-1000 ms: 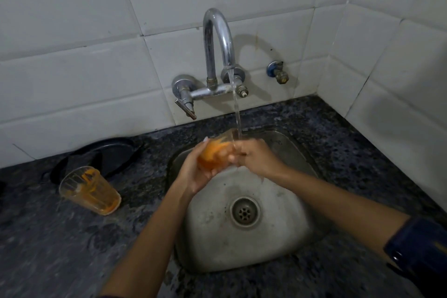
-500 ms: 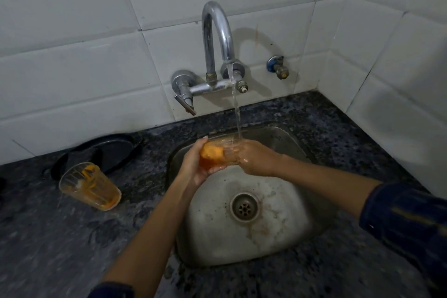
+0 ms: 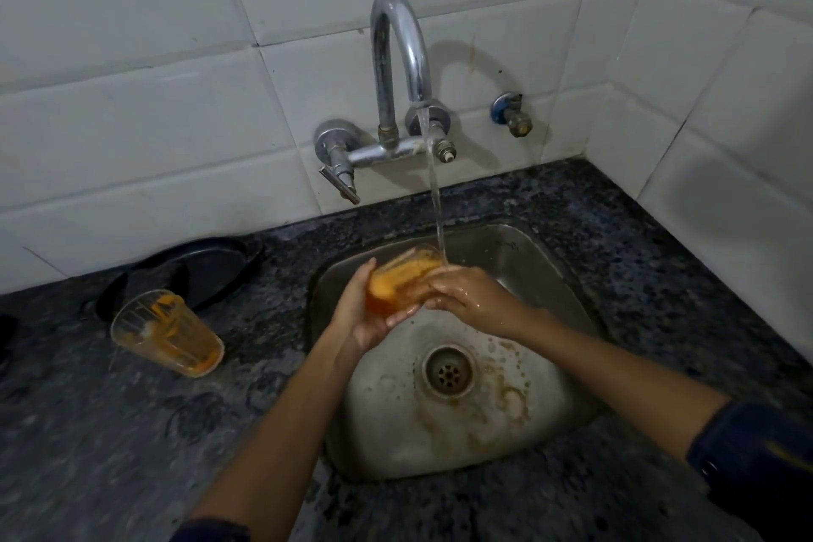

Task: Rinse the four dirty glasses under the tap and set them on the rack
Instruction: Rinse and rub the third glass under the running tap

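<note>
At the centre of the frame, over the rounded stainless-steel sink basin [image 3: 519, 268], both hands hold a clear ribbed glass smeared with orange residue [image 3: 402, 279]. The glass is tilted, its rim toward the upper right, just beside the thin stream of water [image 3: 435, 198] that falls from the curved chrome wall tap [image 3: 398, 57]. The left hand [image 3: 360, 312] cups the glass from below and the left, its fingers curled under the base and its thumb up along the near side. The right hand [image 3: 468, 293], wet and shiny, grips the glass from the right with its fingers bent around the wall near the rim; the water lands at about the point where these fingers meet the glass.

In the basin below the hands, orange-brown stains ring the round metal drain [image 3: 448, 372]. At the left of the frame a second clear ribbed glass with orange residue [image 3: 167, 332] stands leaning on the dark speckled stone counter [image 3: 660, 260], well apart from the sink. Just behind it lies a black oval tray [image 3: 206, 264] against the white tiled wall [image 3: 132, 110]. A small blue-capped wall valve [image 3: 512, 114] sits to the right of the tap.
</note>
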